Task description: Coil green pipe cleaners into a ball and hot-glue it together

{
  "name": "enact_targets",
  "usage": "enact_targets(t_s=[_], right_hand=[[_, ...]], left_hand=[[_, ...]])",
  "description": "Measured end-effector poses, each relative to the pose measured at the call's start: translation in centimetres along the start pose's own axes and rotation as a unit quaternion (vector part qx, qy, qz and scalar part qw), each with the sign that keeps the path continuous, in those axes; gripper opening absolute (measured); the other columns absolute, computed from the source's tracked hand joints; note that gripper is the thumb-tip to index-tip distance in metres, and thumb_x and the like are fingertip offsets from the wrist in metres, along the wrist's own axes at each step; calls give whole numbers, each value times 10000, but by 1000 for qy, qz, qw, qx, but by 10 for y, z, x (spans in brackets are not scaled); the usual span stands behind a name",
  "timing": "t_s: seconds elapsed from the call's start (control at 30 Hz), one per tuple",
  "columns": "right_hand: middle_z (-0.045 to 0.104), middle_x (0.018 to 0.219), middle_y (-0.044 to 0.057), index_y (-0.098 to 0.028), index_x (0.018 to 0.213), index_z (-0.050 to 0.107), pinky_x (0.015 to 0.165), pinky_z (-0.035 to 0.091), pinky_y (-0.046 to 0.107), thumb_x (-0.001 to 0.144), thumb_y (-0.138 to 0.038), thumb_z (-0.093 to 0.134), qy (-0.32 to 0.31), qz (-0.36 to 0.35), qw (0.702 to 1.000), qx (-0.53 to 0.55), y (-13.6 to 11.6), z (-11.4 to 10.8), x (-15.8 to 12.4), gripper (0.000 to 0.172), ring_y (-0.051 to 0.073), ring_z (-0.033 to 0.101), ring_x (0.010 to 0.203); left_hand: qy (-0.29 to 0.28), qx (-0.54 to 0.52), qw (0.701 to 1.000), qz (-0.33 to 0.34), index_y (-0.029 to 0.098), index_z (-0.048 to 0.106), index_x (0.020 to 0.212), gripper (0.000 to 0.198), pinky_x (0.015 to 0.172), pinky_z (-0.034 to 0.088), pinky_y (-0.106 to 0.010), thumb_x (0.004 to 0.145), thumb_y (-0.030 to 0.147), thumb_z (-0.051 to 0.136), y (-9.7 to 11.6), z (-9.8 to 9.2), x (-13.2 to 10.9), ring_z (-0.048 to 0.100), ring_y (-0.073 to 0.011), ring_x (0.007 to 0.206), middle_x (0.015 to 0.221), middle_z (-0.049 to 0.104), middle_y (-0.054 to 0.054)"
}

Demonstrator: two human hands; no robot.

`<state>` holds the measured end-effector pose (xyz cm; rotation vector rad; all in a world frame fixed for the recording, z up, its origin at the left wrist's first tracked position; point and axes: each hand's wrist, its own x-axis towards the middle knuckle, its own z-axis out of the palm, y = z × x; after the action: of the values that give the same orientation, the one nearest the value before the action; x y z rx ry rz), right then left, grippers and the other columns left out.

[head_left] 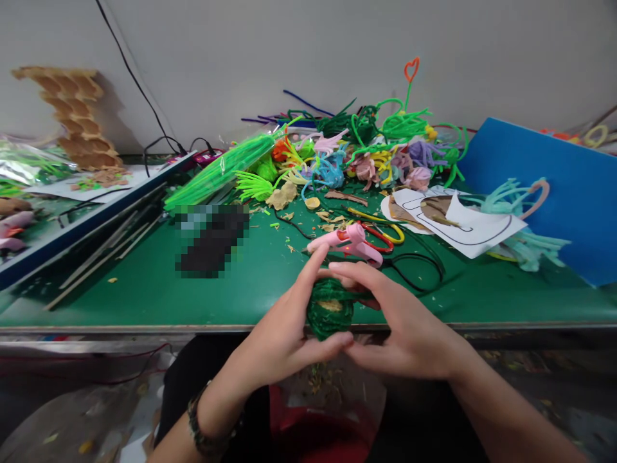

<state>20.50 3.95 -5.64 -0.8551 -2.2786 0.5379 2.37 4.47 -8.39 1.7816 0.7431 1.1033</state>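
Note:
Between my two hands, above the table's front edge, is a ball wound with dark green pipe cleaner [332, 325]; a tan patch shows through the winding. My left hand [289, 328] wraps its left side, the thumb below and the index finger stretched up behind it. My right hand [400, 321] curls round the other side, and a dark green strand runs from the ball into its fingers. Both thumb tips come close together under the ball. Just beyond my fingertips lies a pink glue gun [354, 243], with red-handled scissors [380, 238] beside it.
Bundles of coloured pipe cleaners [337, 154] pile up along the wall. A bright green bundle [222, 167] lies at left, near a pixelated dark object [214, 241]. Paper cutouts [470, 222] and a blue board [544, 193] are at right. Black cable [436, 260] loops over the green table [144, 289].

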Motion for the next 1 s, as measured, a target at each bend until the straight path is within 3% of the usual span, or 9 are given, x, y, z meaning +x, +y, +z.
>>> enact_targets(t_s=[0.2, 0.33, 0.5, 0.57, 0.67, 0.77, 0.83, 0.9, 1.0], right_hand=[[467, 696, -36, -249, 1007, 507, 447, 383, 138, 785, -163, 512, 86, 65, 980, 166, 6, -12, 0, 238, 66, 454, 560], [456, 644, -37, -223, 882, 514, 444, 353, 162, 815, -214, 505, 72, 97, 968, 218, 14, -3, 6, 68, 69, 426, 533], [497, 676, -18, -204, 864, 532, 492, 388, 189, 823, -254, 488, 41, 108, 969, 217, 19, 2, 10, 78, 86, 469, 580], [514, 695, -16, -204, 833, 542, 517, 402, 196, 815, -230, 486, 94, 101, 969, 205, 24, -1, 9, 65, 86, 478, 592], [509, 711, -15, -210, 781, 537, 561, 420, 221, 807, -217, 457, 272, 76, 942, 183, 38, -6, 8, 84, 95, 478, 611], [499, 741, 0, -203, 802, 523, 597, 429, 245, 740, -204, 512, 373, 142, 915, 62, 54, -8, 8, 63, 122, 494, 675], [509, 794, 27, -190, 885, 517, 620, 439, 274, 686, -228, 559, 329, 201, 922, -30, 66, -6, 8, 206, 158, 511, 743], [535, 854, 64, -172, 930, 514, 668, 440, 318, 670, -256, 566, 221, 215, 946, -100, 75, -1, 9, 278, 195, 520, 799], [572, 766, 68, -170, 822, 535, 677, 415, 349, 702, -228, 507, 111, 205, 961, -150, 83, 5, 11, 136, 210, 525, 726]], left_hand=[[-118, -4, 993, -2, 270, 316, 1336, 748, 888, 424, -390, 678, 349, 662, 4, -5, 0, 560, -258, 985, 1150, 569, -76], [-201, -113, 973, 30, 302, 247, 1347, 753, 783, 477, -342, 706, 417, 625, 7, -5, 0, 596, -181, 794, 996, 598, -48], [-201, -87, 975, 30, 307, 311, 1299, 673, 799, 469, -321, 711, 358, 634, 9, -9, 0, 584, -184, 849, 1008, 585, -36], [-199, -51, 979, 7, 295, 337, 1270, 639, 814, 461, -312, 710, 341, 640, 10, -11, 1, 583, -183, 866, 1026, 587, -32], [-205, 7, 978, -35, 277, 376, 1229, 600, 851, 442, -308, 699, 318, 653, 12, -12, 2, 577, -189, 916, 1053, 594, -26], [-216, 47, 974, -52, 260, 381, 1218, 602, 874, 427, -298, 688, 300, 664, 13, -10, 3, 567, -190, 962, 1073, 595, -29], [-216, 65, 973, -53, 253, 375, 1217, 602, 877, 424, -292, 690, 310, 662, 13, -8, 3, 564, -186, 969, 1074, 594, -32], [-209, 84, 973, -54, 253, 374, 1213, 586, 866, 428, -293, 701, 324, 649, 12, -7, 3, 565, -183, 963, 1072, 591, -31], [-195, 119, 972, -57, 249, 378, 1207, 563, 841, 438, -301, 710, 328, 630, 12, -6, 4, 565, -183, 949, 1068, 588, -30]])
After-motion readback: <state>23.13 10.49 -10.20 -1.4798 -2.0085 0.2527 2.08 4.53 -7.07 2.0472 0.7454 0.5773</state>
